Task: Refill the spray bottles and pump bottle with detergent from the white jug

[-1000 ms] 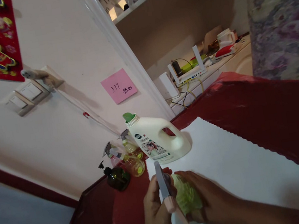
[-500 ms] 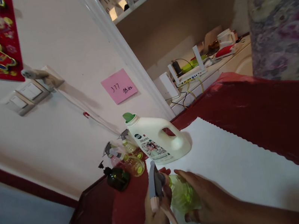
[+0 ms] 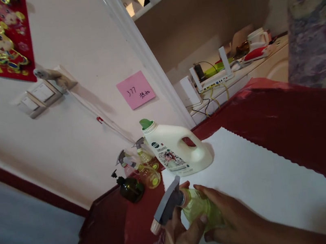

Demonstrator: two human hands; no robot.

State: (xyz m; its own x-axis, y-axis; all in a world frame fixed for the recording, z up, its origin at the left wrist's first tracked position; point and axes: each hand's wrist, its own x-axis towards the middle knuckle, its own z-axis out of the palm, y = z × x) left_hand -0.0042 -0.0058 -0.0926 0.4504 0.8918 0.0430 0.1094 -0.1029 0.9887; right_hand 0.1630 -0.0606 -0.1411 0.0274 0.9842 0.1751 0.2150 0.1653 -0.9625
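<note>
A small green spray bottle with a grey trigger head is held low in the middle of the view, above a white mat. My left hand grips it from below, fingers round the neck and trigger head. My right hand wraps the bottle's green body from the right. The nozzle points left and down.
A white detergent jug with a green cap stands on the mat's far corner. Beside it are two clear spray bottles and a dark pump bottle on the red tablecloth. A wall lies to the left, and a shelf with a router behind.
The trigger head has turned from upright to lying sideways with its nozzle to the left. Both hands have kept hold of the bottle, and the view has shifted a little.
</note>
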